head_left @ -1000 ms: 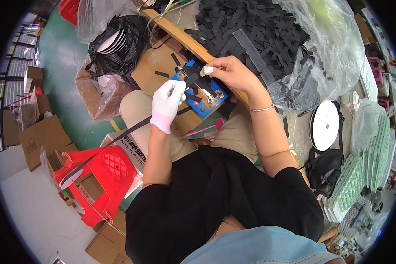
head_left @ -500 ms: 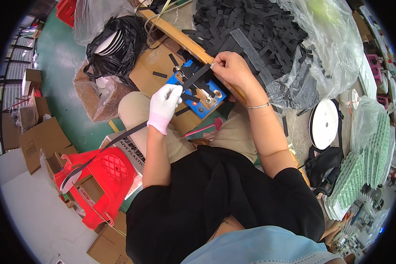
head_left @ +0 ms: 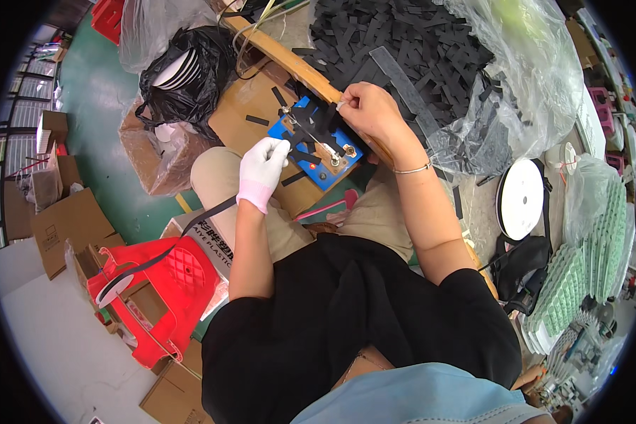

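My left hand [head_left: 263, 168], in a white glove with a pink cuff, pinches a long black webbing strip [head_left: 212, 210]. That strip runs back to a white reel [head_left: 114, 290] by the red stool. My bare right hand [head_left: 372, 112], a bracelet on its wrist, is closed by the wooden edge. A short black strip piece [head_left: 325, 119] hangs at its fingertips, where something white shows. Between and below my hands sits a blue machine [head_left: 328, 177] with metal fittings and a red light. Several cut black pieces [head_left: 304, 134] lie across its top, hiding part of it.
A heap of cut black strips [head_left: 403, 56] lies beyond the wooden bar [head_left: 290, 58], beside clear plastic sheeting [head_left: 544, 85]. To the right stands a white reel [head_left: 520, 199]. A red stool [head_left: 184, 275] is at my left, with a black bag [head_left: 191, 78] farther off.
The strip stretched between my hands has parted over the machine. My left hand has drawn back slightly, and the strip toward the reel sags more. My right hand stays nearly still.
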Available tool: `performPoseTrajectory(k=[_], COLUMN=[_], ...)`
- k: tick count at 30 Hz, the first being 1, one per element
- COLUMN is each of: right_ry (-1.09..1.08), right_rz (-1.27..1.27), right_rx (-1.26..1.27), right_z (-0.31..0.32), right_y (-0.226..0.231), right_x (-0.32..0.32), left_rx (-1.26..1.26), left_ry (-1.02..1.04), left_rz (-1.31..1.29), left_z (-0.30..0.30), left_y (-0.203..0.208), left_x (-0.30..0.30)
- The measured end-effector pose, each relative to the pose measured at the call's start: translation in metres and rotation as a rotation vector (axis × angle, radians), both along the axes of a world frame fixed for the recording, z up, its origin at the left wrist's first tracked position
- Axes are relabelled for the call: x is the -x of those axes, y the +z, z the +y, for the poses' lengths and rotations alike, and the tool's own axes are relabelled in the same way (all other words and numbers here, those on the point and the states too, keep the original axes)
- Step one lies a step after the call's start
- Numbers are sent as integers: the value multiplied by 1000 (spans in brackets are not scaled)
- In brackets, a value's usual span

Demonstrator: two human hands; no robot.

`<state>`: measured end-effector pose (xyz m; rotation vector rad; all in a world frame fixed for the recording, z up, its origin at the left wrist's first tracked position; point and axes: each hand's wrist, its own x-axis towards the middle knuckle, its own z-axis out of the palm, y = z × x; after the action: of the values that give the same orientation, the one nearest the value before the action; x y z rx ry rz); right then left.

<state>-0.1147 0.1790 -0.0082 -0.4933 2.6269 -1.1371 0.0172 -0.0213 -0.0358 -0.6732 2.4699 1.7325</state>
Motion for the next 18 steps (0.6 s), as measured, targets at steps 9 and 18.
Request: performPoseTrajectory(k=[9, 18], right_ry=[261, 169], right_rz=[-377, -305], right_rx=[524, 372], right_z=[-4, 4], right_y=[5, 5], right_x=[-8, -3], left_rx=[-238, -183], left_ry=[27, -25], left_rz=[143, 86], left_z=[18, 23], left_y=[32, 28], left_x=[8, 15])
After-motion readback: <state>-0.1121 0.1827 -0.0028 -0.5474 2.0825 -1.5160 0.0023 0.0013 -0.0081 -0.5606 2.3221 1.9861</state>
